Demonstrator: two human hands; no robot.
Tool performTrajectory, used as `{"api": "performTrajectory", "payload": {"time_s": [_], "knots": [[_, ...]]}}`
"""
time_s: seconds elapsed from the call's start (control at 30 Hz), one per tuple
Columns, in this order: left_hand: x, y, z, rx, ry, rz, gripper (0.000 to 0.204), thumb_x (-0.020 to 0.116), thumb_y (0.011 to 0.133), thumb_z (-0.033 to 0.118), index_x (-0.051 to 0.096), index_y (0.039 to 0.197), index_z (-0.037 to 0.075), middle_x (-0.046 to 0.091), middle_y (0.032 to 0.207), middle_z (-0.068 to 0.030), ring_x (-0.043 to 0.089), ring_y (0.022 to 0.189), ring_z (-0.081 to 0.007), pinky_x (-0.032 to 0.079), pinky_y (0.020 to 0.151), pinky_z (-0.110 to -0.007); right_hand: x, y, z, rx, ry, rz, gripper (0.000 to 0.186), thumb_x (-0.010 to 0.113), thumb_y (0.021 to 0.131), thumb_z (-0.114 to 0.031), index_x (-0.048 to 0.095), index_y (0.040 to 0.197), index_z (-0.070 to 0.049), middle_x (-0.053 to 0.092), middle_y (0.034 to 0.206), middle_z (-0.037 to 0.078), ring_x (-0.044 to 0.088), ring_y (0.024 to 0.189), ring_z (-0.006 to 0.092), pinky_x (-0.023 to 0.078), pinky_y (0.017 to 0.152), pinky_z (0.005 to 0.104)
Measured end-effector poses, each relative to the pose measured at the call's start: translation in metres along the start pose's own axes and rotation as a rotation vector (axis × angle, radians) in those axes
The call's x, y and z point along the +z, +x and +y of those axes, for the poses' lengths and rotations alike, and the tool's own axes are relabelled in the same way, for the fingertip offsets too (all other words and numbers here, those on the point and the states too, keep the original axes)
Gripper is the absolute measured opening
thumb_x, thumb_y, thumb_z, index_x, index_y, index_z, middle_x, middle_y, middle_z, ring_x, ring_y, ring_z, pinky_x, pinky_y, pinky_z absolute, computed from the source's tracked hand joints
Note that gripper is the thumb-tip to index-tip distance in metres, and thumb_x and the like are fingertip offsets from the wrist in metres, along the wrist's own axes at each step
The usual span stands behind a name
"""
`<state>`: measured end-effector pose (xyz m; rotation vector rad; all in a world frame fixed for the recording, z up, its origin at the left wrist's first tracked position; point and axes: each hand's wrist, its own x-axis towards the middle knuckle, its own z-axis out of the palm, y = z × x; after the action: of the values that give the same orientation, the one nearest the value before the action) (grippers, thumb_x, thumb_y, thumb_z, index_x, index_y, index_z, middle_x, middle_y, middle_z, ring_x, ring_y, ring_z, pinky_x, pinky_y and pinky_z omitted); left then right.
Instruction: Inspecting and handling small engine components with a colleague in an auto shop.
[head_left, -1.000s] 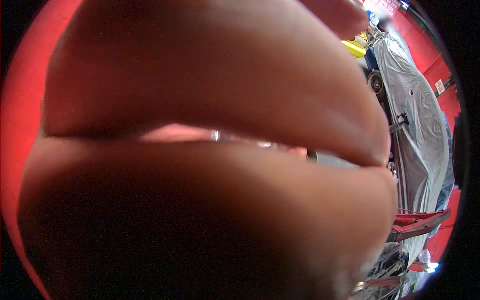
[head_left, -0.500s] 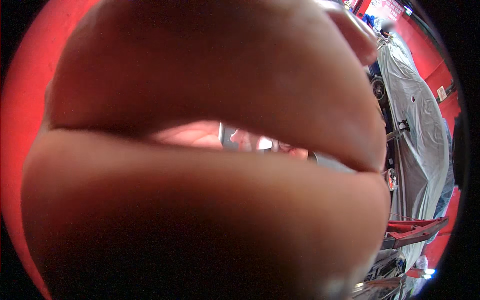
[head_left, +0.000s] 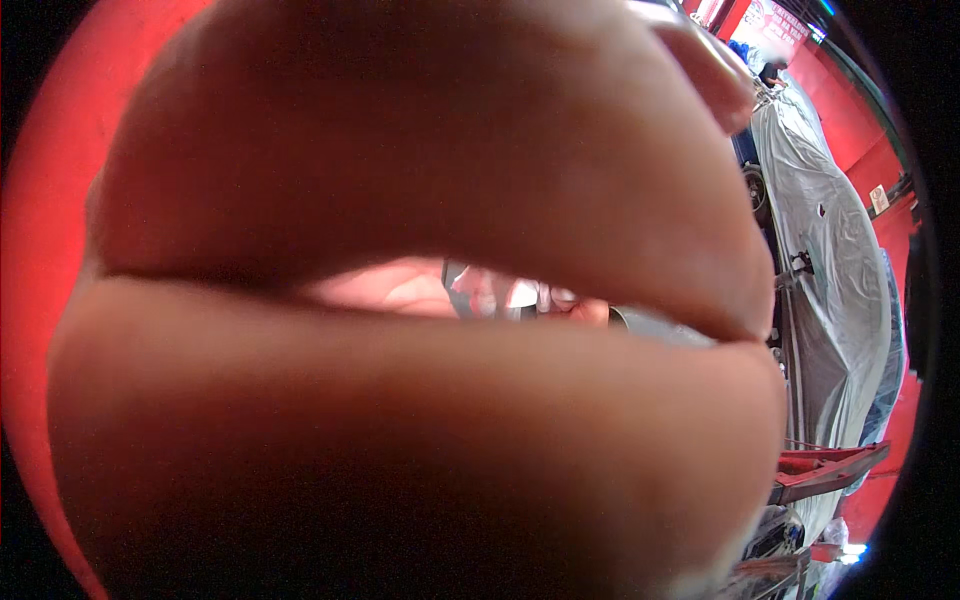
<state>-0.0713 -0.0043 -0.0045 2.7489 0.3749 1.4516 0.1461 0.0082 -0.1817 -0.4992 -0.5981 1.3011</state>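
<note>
Blurred fingers of one of my hands point(head_left: 430, 150) fill most of the head view, very close to it. They lie across the picture, one above the other, with a narrow gap between them. I cannot tell whether this hand is the left or the right, nor whether it holds anything. A rounded, shiny fingertip point(head_left: 725, 95) shows at the upper right. Through the gap appears pale pink skin point(head_left: 405, 285), perhaps of another hand, beside small bright and dark shapes too blurred to name. Everything else near the hands is hidden.
At the right, a vehicle under a silver-grey cover point(head_left: 825, 290) stands along a red wall point(head_left: 855, 120). A red metal beam point(head_left: 830, 470) juts out below it. A person point(head_left: 772, 75) is far off at the upper right, near a sign. Another red surface point(head_left: 50, 230) curves along the left.
The fingers stay in front of the view, and the gap between them sits slightly lower. The covered vehicle and the background have shifted a little in the picture.
</note>
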Motion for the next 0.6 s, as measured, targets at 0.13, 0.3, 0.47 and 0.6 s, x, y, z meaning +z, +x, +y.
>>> {"api": "performTrajectory", "payload": {"time_s": [0.13, 0.3, 0.47, 0.6], "knots": [[-0.003, 0.000, 0.000, 0.005, 0.003, 0.006, 0.040, 0.058, 0.092, 0.050, 0.065, 0.109, 0.014, 0.068, 0.108, -0.0120, 0.067, 0.096, -0.0234, 0.051, 0.091, -0.041, 0.000, -0.001, 0.002, 0.007, 0.012, 0.000, 0.040, 0.048, 0.102, -0.026, 0.044, 0.135, -0.003, 0.058, 0.123, 0.009, 0.058, 0.112, 0.0192, 0.045, 0.098, 0.0364], [-0.006, -0.004, -0.003, 0.012, -0.004, 0.003, 0.039, 0.058, 0.093, 0.049, 0.065, 0.108, 0.014, 0.069, 0.106, -0.0115, 0.068, 0.094, -0.0225, 0.051, 0.090, -0.040, 0.004, -0.007, 0.007, -0.015, -0.004, 0.035, 0.041, 0.047, 0.102, -0.026, 0.042, 0.136, -0.003, 0.056, 0.127, 0.011, 0.056, 0.117, 0.0212, 0.044, 0.100, 0.0386], [-0.015, 0.013, 0.004, 0.132, -0.001, -0.006, 0.038, 0.058, 0.093, 0.049, 0.065, 0.108, 0.015, 0.070, 0.105, -0.0110, 0.068, 0.092, -0.0216, 0.052, 0.089, -0.040, 0.006, -0.006, 0.006, 0.014, -0.016, 0.012, 0.040, 0.046, 0.103, -0.026, 0.044, 0.134, -0.002, 0.057, 0.125, 0.011, 0.057, 0.114, 0.0220, 0.045, 0.099, 0.0390], [-0.015, 0.037, 0.012, 0.329, -0.053, -0.034, 0.037, 0.058, 0.093, 0.049, 0.066, 0.107, 0.016, 0.070, 0.104, -0.0106, 0.069, 0.091, -0.0209, 0.052, 0.088, -0.039, 0.002, -0.010, 0.005, 0.041, -0.024, -0.019, 0.040, 0.047, 0.102, -0.028, 0.045, 0.133, -0.002, 0.059, 0.122, 0.011, 0.060, 0.111, 0.0215, 0.047, 0.097, 0.0392]]}}
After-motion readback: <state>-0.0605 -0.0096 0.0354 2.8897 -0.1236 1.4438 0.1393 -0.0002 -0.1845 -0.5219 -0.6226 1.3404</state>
